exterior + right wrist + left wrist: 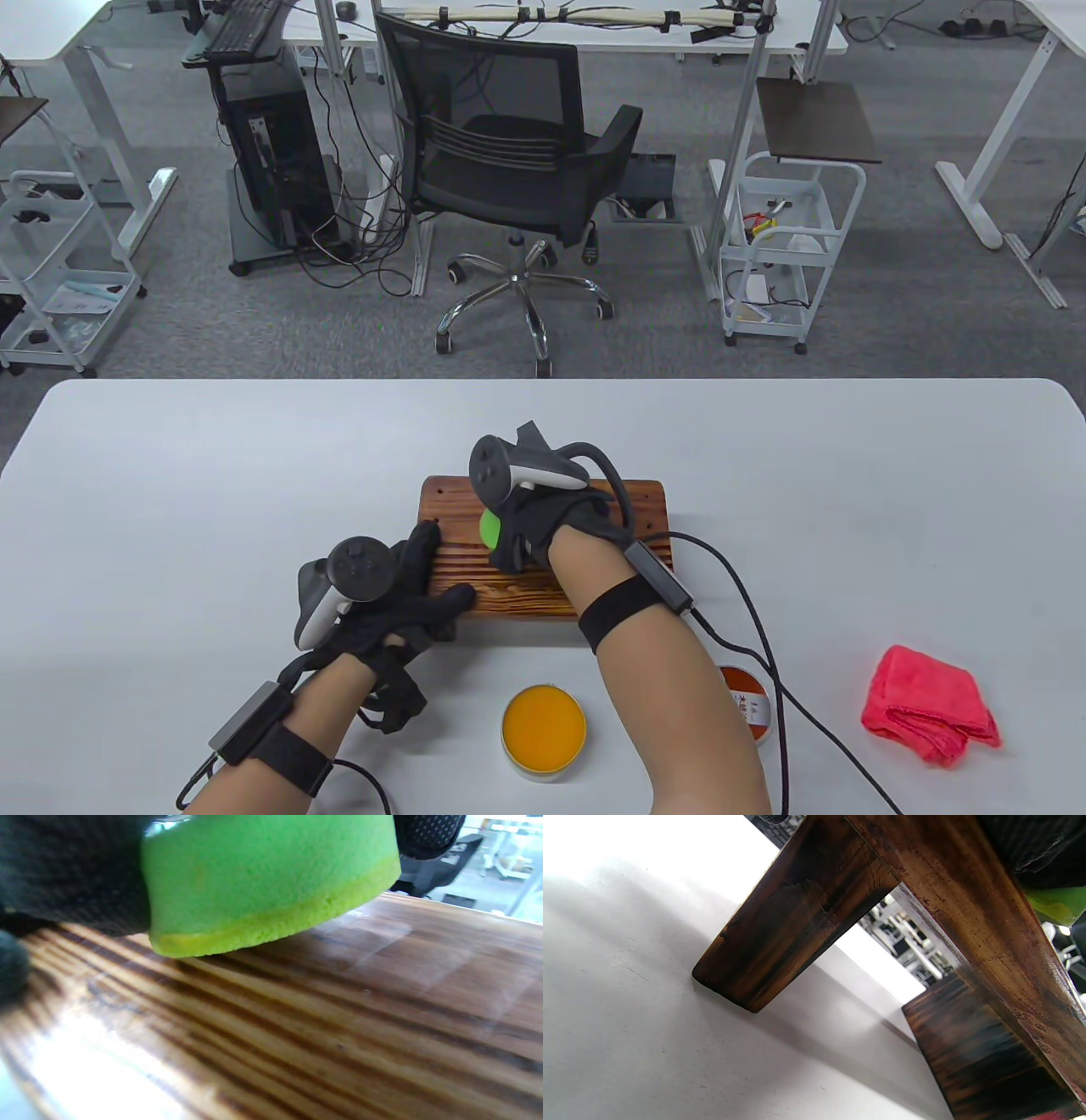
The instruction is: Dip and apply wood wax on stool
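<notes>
The stool [543,552] is steadied at its near-left corner by the left hand [399,594], fingers laid flat. A green sponge [271,887] is pinched in the right hand [534,518] and pressed on the stool top — soft, compressible, best gripped by its sides. The wax tin [543,727] lies open just before the stool.

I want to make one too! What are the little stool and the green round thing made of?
The stool looks like real wood: brown with dark stripy grain, and shiny where light hits it, maybe from wax or varnish. The green round thing looks like a soft foam sponge: its surface is full of tiny holes, with a yellower layer at the bottom. The right hand holds it.
</notes>
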Tool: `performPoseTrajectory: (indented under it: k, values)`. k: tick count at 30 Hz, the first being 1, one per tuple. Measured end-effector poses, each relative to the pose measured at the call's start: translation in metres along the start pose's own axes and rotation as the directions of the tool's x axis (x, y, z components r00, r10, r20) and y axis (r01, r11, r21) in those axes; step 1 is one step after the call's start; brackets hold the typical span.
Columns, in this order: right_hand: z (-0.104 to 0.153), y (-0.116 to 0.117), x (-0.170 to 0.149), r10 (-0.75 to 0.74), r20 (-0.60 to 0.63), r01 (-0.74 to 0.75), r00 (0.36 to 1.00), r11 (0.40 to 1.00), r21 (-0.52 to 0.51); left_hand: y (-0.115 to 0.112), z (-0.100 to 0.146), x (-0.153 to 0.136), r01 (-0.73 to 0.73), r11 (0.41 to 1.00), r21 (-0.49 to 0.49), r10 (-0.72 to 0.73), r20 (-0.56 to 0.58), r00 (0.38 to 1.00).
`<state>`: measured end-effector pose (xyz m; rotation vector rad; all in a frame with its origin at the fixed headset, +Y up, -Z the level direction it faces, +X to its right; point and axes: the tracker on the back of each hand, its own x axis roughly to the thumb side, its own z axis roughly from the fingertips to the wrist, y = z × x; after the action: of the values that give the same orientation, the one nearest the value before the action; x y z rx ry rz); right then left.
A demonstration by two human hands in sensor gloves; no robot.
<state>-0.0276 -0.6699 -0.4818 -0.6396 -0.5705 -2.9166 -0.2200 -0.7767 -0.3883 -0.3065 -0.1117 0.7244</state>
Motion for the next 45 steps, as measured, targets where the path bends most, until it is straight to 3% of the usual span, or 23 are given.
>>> performPoseTrajectory:
  k: [2, 6, 12, 17, 22, 27, 45]
  values:
    - [-0.008, -0.001, 0.007, 0.005, -0.024, -0.005, 1.000, 1.000, -0.020, 0.000, 0.000, 0.000, -0.003, 1.000, 0.000, 0.003, 0.000, 1.000]
    - [-0.008, 0.001, 0.029, -0.004, 0.076, 0.005, 0.997, 1.000, -0.023, 0.000, 0.000, 0.000, -0.009, 1.000, -0.002, 0.009, 0.001, 1.000]
    - [-0.016, -0.005, 0.023, -0.022, 0.028, 0.022, 0.999, 1.000, -0.001, 0.000, 0.000, -0.001, -0.010, 1.000, -0.001, 0.010, 0.000, 1.000]
    - [-0.015, -0.003, 0.039, -0.032, 0.120, 0.031, 0.992, 0.999, 0.011, 0.000, 0.000, -0.001, -0.009, 1.000, -0.005, 0.009, 0.003, 1.000]
    - [-0.023, -0.008, 0.035, -0.012, 0.053, 0.012, 0.998, 1.000, 0.009, 0.000, 0.000, -0.001, -0.009, 1.000, -0.004, 0.009, 0.004, 1.000]
    - [-0.023, -0.007, 0.041, -0.012, 0.111, 0.010, 0.994, 1.000, 0.019, 0.000, 0.001, -0.001, -0.011, 1.000, -0.002, 0.011, 0.003, 1.000]
    - [-0.023, -0.010, 0.054, 0.057, 0.040, -0.057, 0.998, 0.998, 0.015, 0.000, 0.000, -0.001, -0.010, 1.000, -0.004, 0.010, 0.002, 1.000]
